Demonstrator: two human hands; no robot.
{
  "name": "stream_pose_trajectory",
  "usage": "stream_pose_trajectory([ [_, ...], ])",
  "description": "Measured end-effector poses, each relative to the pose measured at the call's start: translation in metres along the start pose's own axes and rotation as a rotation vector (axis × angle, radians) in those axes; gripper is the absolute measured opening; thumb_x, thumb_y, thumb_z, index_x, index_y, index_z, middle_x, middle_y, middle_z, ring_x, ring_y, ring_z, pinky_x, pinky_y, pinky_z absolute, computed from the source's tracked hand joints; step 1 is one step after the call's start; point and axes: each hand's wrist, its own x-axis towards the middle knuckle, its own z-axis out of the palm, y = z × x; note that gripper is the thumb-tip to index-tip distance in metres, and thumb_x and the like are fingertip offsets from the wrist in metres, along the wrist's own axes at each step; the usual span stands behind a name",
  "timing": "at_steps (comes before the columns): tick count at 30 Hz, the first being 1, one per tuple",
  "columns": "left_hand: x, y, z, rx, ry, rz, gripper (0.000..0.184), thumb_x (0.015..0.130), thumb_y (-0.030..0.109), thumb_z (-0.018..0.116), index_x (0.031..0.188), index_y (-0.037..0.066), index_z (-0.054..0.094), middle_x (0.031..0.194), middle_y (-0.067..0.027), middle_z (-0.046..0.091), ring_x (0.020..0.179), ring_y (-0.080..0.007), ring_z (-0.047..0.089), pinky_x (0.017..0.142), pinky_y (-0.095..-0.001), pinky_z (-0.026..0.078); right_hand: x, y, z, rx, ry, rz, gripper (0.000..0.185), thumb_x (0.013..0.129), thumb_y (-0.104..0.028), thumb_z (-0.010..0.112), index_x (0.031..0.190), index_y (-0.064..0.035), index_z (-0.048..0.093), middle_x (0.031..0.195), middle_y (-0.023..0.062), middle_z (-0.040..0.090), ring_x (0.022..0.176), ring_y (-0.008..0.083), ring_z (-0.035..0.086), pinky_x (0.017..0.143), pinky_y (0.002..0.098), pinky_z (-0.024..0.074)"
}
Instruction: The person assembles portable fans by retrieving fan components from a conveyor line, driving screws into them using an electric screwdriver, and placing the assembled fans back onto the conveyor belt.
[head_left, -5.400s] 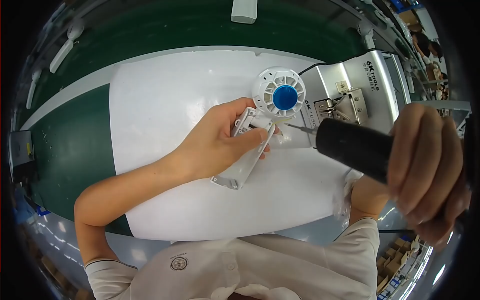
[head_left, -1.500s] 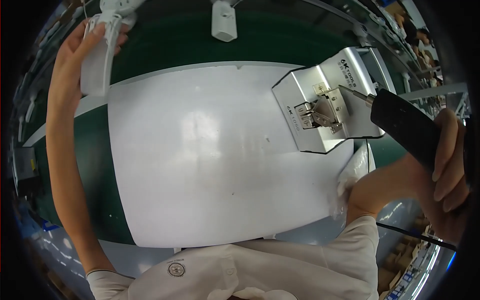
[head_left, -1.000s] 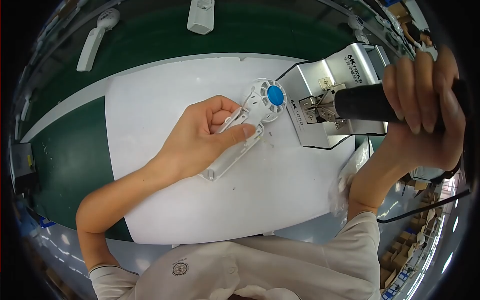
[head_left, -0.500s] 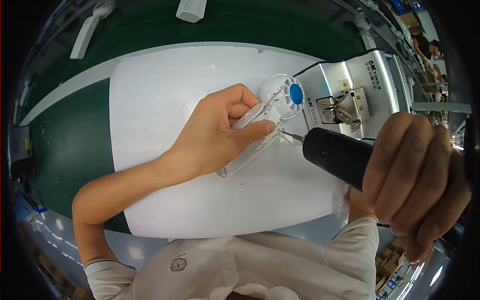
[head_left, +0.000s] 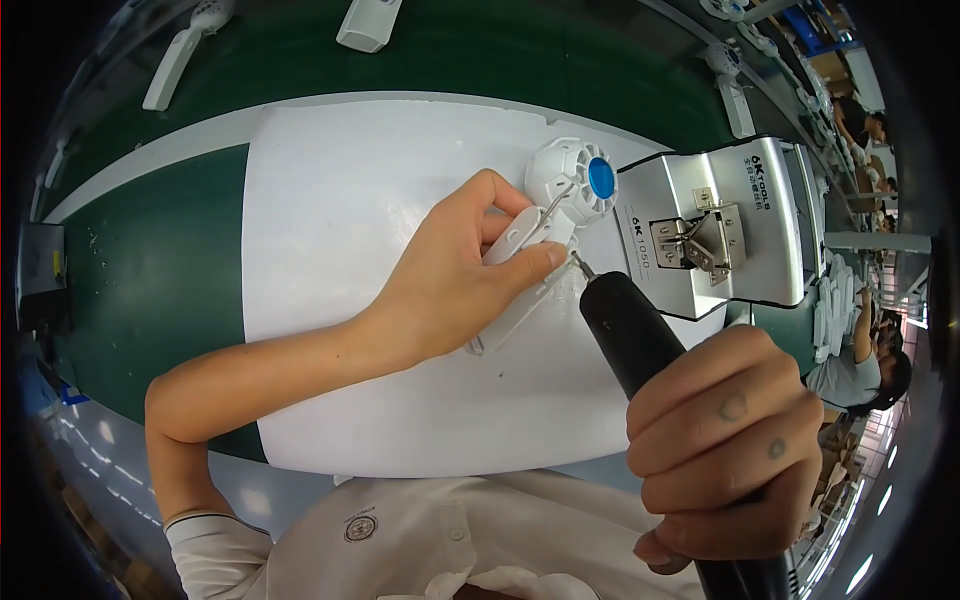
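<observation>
A white plastic device point(head_left: 575, 208), with a round vented head and a blue disc point(head_left: 601, 178), was in my left hand point(head_left: 455, 265), above the white sheet point(head_left: 340, 200) on the green bench point(head_left: 150, 250). It was right of the sheet's middle, toward the far right corner; its head pointed away from me and to the right, its handle slanted back toward me.

My left hand was partly closed, gripping the device near its neck, thumb pressed on top; the fingers beneath were mostly hidden. My right hand point(head_left: 725, 440) was curled firmly around a black power driver point(head_left: 630, 325), its thin tip angled at the device just past my left thumb. I could not tell whether the tip touched.

To do this well, I judged, the tip had to meet the screw seat squarely, with light, steady pressure, my thumb out of its path and the thin plastic well supported.

A silver machine marked 6K 1050 point(head_left: 765, 230) stood at the bench's right side. Beyond the sheet's far edge lay pale handheld units point(head_left: 174, 68). Another person point(head_left: 845, 385) was farther right.
</observation>
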Motion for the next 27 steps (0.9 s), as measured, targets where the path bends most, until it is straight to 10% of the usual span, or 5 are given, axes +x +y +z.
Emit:
stream_pose_trajectory([
  [27,0.002,0.009,-0.004,0.151,-0.036,-0.017,0.023,0.081,0.013,0.070,0.096,-0.003,0.072,0.077,-0.0052,0.069,0.064,-0.0088,0.056,0.058,-0.0208,0.046,-0.005,-0.003,0.005,-0.029,0.059,-0.046,0.019,0.077,-0.007,0.078,0.080,-0.0104,0.060,0.058,0.0022,0.061,0.047,0.0131,0.053,0.046,0.0242,0.0486],
])
